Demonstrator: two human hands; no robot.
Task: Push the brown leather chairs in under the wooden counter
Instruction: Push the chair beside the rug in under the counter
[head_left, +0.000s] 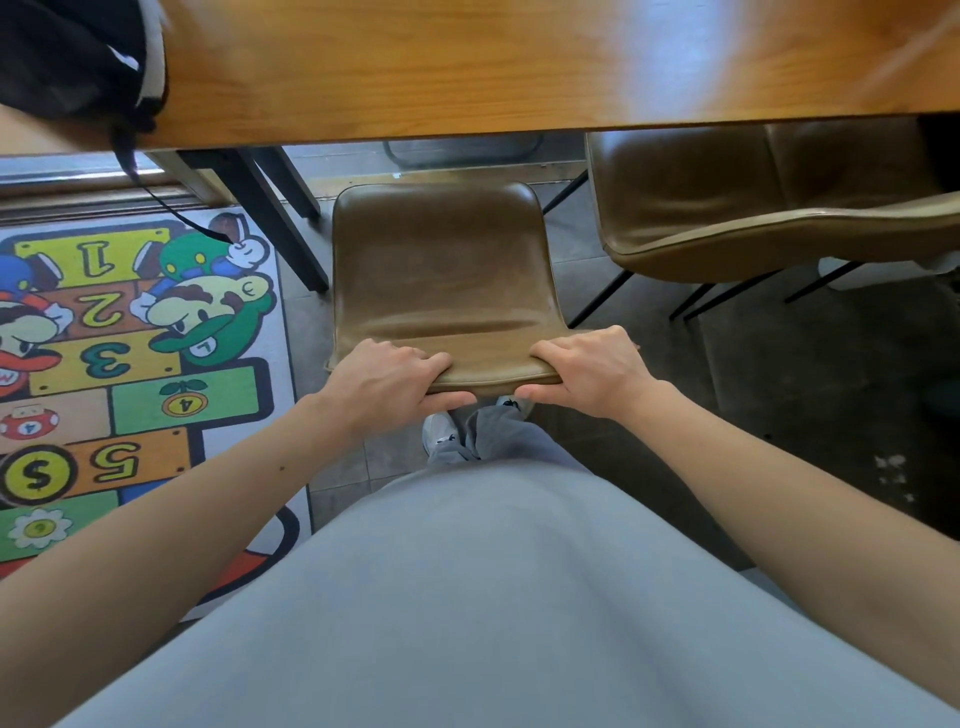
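A brown leather chair (441, 270) stands right in front of me, its seat out from under the wooden counter (519, 67) that spans the top of the view. My left hand (387, 382) and my right hand (589, 371) both grip the top edge of its backrest, fingers curled over it. A second brown leather chair (727, 208) stands to the right, its seat partly under the counter and its backrest toward me.
A black bag (78, 57) lies on the counter's left end, with a strap hanging down. Dark counter legs (270, 218) stand left of the chair. A colourful numbered play mat (130, 364) covers the floor on the left. Dark tiles lie on the right.
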